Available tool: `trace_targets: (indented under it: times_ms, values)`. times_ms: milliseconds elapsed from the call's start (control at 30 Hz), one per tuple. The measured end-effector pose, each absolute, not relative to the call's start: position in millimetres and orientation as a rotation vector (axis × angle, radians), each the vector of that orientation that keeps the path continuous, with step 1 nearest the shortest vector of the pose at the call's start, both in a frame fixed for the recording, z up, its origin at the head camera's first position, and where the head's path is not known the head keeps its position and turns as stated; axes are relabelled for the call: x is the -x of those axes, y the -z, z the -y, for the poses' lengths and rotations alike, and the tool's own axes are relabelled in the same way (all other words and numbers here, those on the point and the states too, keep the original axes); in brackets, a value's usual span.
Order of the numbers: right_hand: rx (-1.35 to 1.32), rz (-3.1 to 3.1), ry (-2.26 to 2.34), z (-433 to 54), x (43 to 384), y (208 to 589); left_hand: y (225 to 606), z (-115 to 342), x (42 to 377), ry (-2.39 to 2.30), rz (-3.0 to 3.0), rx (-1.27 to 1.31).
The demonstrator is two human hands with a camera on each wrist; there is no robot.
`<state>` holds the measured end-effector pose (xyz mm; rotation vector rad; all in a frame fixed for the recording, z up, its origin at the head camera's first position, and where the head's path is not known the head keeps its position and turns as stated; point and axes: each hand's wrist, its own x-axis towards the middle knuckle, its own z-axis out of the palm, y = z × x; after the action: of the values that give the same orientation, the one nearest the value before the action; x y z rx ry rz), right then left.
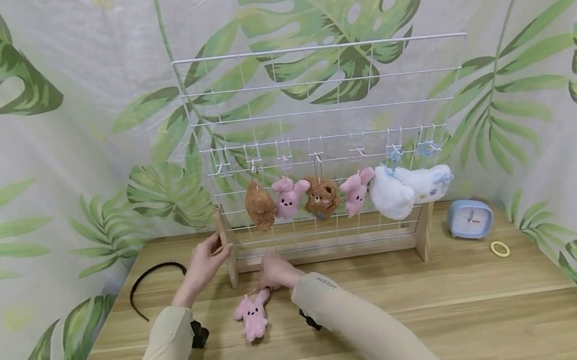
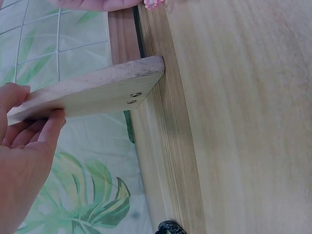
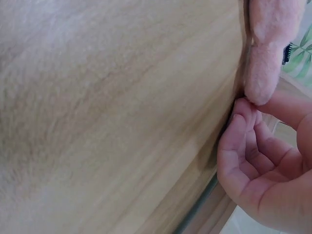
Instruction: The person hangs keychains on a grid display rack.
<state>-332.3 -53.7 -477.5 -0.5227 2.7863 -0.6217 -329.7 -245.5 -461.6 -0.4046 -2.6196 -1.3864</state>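
Observation:
My left hand (image 1: 203,266) grips the wooden side post (image 2: 92,90) of a white wire grid rack (image 1: 323,110), thumb on one face and fingers on the other. Low in front of the rack, my right hand (image 1: 277,272) pinches at the ear end of a pink bunny plush keychain (image 1: 254,318), its fingertips (image 3: 241,109) right at the ear's tip. The bunny lies face up on the table. Along the rack hang a brown plush (image 1: 260,207), a pink bunny (image 1: 289,197), a brown bear (image 1: 321,197), another pink bunny (image 1: 358,192) and white plushes (image 1: 393,195) on hooks.
A black braided headband (image 1: 154,269) lies on the wooden table (image 1: 479,313) left of my left hand. At the right stand a blue clock (image 1: 470,219) and a yellow ring (image 1: 500,249). Leaf-patterned cloth (image 1: 518,80) hangs behind the rack.

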Motion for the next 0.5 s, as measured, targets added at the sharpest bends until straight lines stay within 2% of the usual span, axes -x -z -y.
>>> trace_targets:
  times_ms: [133, 500]
  values:
    - [0.564, -2.74, 0.583, 50, 333, 477, 461, 245, 329, 1.41, 2.623, 0.399]
    - [0.587, -2.635, 0.847, 38, 328, 469, 458, 246, 328, 1.434, 2.627, 0.397]
